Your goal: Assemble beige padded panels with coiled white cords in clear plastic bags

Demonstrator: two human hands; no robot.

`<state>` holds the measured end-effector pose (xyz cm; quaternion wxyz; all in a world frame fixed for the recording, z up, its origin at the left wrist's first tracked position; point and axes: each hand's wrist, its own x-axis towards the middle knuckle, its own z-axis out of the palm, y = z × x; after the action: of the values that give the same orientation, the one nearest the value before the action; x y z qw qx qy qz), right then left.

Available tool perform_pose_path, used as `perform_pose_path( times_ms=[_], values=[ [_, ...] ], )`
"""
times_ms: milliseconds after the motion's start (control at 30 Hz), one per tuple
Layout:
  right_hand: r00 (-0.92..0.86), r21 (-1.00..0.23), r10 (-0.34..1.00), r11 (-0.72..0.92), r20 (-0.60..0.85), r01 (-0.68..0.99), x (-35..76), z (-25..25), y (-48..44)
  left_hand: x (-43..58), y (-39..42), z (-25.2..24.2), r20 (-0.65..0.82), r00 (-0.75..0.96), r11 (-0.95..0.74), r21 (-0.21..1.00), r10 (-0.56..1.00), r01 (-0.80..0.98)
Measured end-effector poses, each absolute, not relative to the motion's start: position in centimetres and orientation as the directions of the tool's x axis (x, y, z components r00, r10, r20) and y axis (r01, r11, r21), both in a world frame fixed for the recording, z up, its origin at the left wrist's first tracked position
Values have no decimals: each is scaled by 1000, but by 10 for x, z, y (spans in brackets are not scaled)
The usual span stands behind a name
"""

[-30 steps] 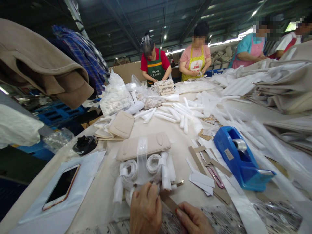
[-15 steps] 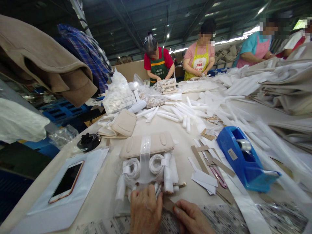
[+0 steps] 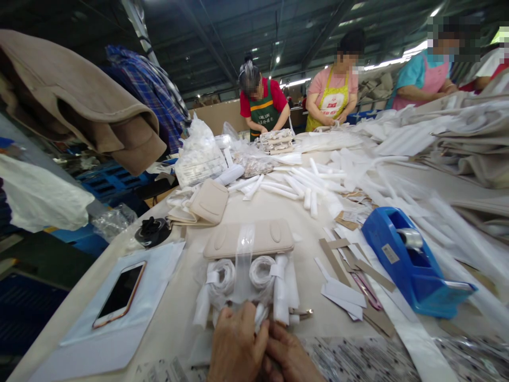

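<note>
The surface is running from the near edge to the far side, bearing everything at hand. Brown fabric is hanging at the far left, with a plaid shirt hanging behind it. Across the far side, a person in a green apron, one in a yellow apron and one in a pink apron are standing, their heads bent down. A heap of white tubes is lying in the far middle, and a white bag is slumping to its left.

On the right, a blue dispenser is standing. In the near middle a beige panel is lying with a film strip running over it; this is the far part of the bundle being handled.

The left hand is curling over the bundle's near end, a white roll showing beside its thumb. The right hand is meeting it from the right, fingers bent and touching the left; what either is pinching cannot be told.

On the left, a phone is resting on pale sheets. Two white coils are sitting between panel and hands. A pink tool is lying left of the dispenser, and a small metal clasp is poking out right of the bundle.
</note>
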<state>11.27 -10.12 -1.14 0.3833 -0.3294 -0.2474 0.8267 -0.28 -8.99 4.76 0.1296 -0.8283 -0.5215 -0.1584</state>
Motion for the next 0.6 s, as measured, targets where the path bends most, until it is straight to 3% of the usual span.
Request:
perform_pose_path(
  times_ms=[100, 233, 400, 500, 600],
  values=[
    [-484, -623, 796, -594, -363, -509, 110, -12, -100, -6, -92, 43, 394, 314, -380, 99, 864, 920],
    [-483, -600, 810, -576, -332, -555, 109, -27, -103, -8, -89, 39, 410, 61, -197, 299, 910, 934],
    [-466, -586, 817, -571, -339, -575, 107, -25, -104, -5, -83, 44, 95, -92, 29, 524, 991, 851],
    [-384, -663, 846, -530, -371, -528, 112, -17, -108, -5, -81, 47, 28, -140, 93, 617, 990, 782],
    [-259, -767, 878, -479, -404, -427, 122, -14, -113, -6, -81, 43, 147, -118, 2, 615, 982, 789]
  ],
)
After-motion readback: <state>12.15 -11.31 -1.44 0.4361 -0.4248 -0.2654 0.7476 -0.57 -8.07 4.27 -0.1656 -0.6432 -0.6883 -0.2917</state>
